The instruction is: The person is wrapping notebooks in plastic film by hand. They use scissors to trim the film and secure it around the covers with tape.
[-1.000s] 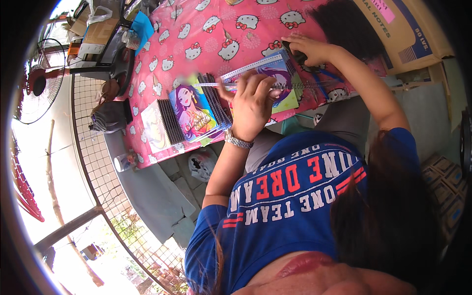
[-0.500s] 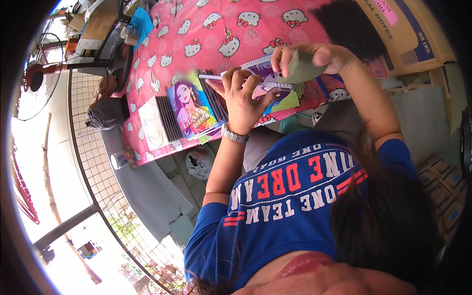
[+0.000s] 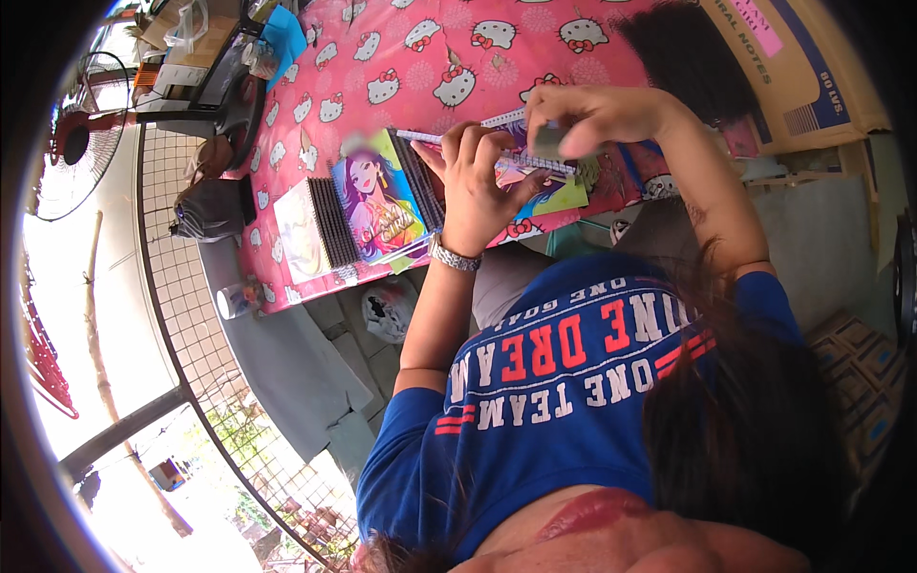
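My left hand [image 3: 473, 186], with a metal watch on its wrist, grips a notebook [image 3: 559, 164] tilted so that its hole-punched edge faces up. In my right hand [image 3: 611, 119], the fingers pinch a small dark grey-green flat piece [image 3: 548, 144] just above that edge. Its kind is unclear, and the fingers cover part of it. Below and beside the held notebook lie others with colourful covers. To the left is a stack of spiral notebooks [image 3: 377, 205] with a drawn figure on the top cover.
A pink patterned cloth [image 3: 411, 57] covers the table. At the far right lies a heap of thin black strands or coils [image 3: 688, 67], beside a cardboard box [image 3: 821, 67]. A fan [image 3: 81, 138] and a blue sheet [image 3: 285, 43] are at the left.
My right hand has turned and shifted slightly left, and less of the grey-green piece shows. The left hand keeps its hold on the notebook. The whole view has shifted a little.
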